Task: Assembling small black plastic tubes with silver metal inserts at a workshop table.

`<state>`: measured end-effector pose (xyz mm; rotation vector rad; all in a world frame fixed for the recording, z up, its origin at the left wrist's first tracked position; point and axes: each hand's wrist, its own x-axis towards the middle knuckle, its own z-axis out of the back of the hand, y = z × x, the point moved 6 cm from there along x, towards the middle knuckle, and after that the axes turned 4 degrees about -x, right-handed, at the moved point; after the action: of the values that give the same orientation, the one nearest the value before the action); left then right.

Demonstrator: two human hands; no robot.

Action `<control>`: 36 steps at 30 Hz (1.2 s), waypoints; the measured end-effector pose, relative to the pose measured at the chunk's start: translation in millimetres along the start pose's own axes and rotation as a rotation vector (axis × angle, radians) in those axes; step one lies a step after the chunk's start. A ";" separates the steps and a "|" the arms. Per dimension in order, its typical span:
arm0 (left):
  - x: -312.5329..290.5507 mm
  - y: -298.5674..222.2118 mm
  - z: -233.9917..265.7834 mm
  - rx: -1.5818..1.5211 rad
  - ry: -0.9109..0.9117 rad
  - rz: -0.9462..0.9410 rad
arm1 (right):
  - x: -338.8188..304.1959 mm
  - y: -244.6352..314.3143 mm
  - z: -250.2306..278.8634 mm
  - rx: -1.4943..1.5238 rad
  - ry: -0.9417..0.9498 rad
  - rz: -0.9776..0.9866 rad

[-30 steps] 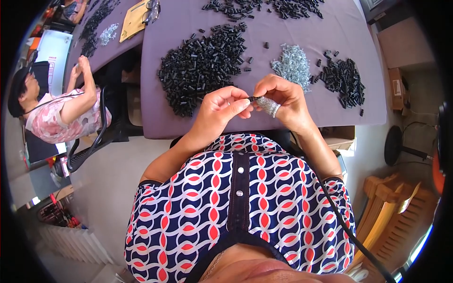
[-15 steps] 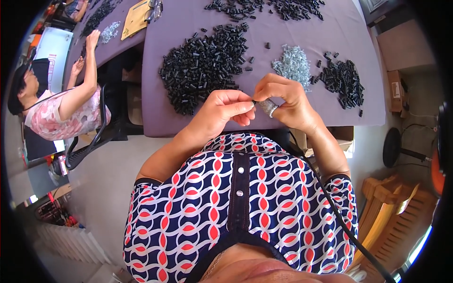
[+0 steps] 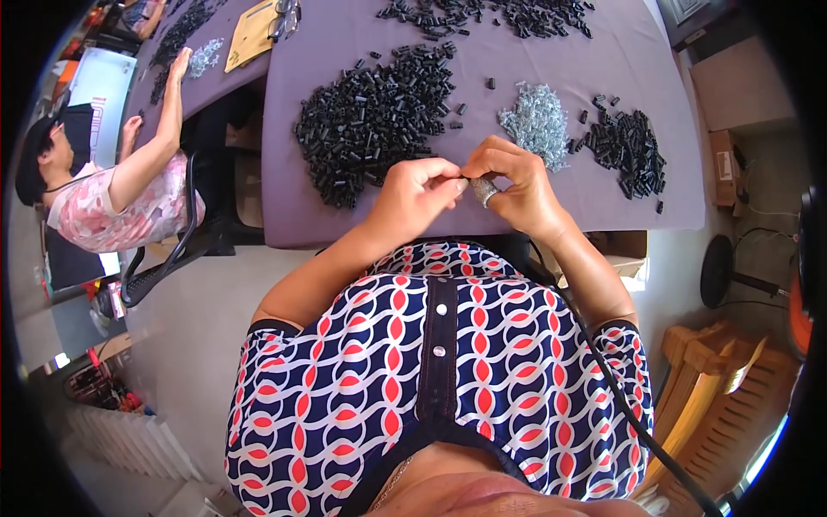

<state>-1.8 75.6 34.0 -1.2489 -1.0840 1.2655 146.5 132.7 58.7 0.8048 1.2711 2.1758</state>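
My left hand (image 3: pixel 415 196) and my right hand (image 3: pixel 521 188) meet fingertip to fingertip above the table's near edge. Both are closed in a pinch. Whatever lies between the fingertips is tiny and mostly covered; only a dark speck shows. A silvery-grey wrap (image 3: pixel 484 191) covers the thumb of my right hand. Beyond my left hand spreads a large heap of short black cylindrical pieces (image 3: pixel 370 121). Just past my right hand lies a pile of small clear, shiny pieces (image 3: pixel 534 121). Farther right is a smaller pile of black pieces (image 3: pixel 627 151).
A purple-grey cloth covers the table (image 3: pixel 482 56); more black pieces (image 3: pixel 543 15) lie along its far side. At the left, another person (image 3: pixel 116 185) sits at a neighbouring table with a yellow envelope (image 3: pixel 250 36) and glasses (image 3: pixel 282 19). A black cable (image 3: pixel 616 388) runs down my right side.
My left hand has turned over slightly, its fingers curling in closer to my right fingertips. The dark piece between them is less visible. The other person's arms have shifted a little.
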 end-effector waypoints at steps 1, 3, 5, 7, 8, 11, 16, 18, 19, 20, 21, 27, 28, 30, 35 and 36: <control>0.9 15.0 -3.8 -0.290 0.071 0.218 | -1.6 -4.5 -0.8 0.019 0.018 -0.044; 1.1 16.4 -4.2 -0.304 0.075 0.214 | -4.3 -10.4 -2.9 0.137 0.006 -0.087; -0.8 11.8 -4.7 -0.273 0.021 0.146 | -5.5 -11.1 -1.2 0.258 -0.007 -0.128; -0.6 11.8 -3.9 -0.348 0.002 0.150 | -6.2 -5.0 9.6 0.188 0.001 -0.138; -1.1 11.3 -3.2 -0.377 -0.022 0.159 | -6.1 -5.1 11.2 0.109 0.020 -0.107; -2.7 10.0 -6.7 -0.425 -0.034 0.152 | -5.1 8.6 5.0 -0.099 0.012 -0.031; -3.5 13.2 -7.9 -0.503 -0.057 0.159 | -2.2 12.8 -6.8 -0.341 -0.071 0.156; -4.1 14.1 -8.7 -0.507 -0.009 0.163 | -3.4 8.3 -11.8 -0.257 -0.041 0.108; -4.7 11.0 -7.7 -0.505 -0.008 0.166 | -3.7 7.8 -11.0 -0.255 -0.043 0.106; -6.7 11.1 -9.7 -0.610 0.005 0.280 | -3.8 7.7 -9.7 -0.191 -0.027 0.107; -9.5 11.5 -12.9 -0.714 0.018 0.394 | -4.6 7.8 -8.5 -0.128 -0.009 0.110; -11.0 17.6 -21.3 -0.905 0.194 0.410 | -7.1 9.8 -7.5 -0.001 -0.023 0.169; -10.2 16.6 -22.0 -0.932 0.216 0.390 | -7.4 10.8 -8.3 -0.001 -0.024 0.166; -11.0 15.5 -25.9 -0.946 0.215 0.387 | -8.5 12.7 -9.5 0.017 -0.027 0.160; -13.4 12.2 -29.2 -1.003 0.210 0.380 | -11.0 12.4 -11.5 -0.027 -0.054 0.181; -13.0 12.8 -29.6 -1.025 0.208 0.368 | -10.7 13.3 -10.9 -0.030 -0.067 0.185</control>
<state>26.3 60.0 20.6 -2.3710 -1.4435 0.7681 144.9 113.2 63.6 1.0101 1.1690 2.2842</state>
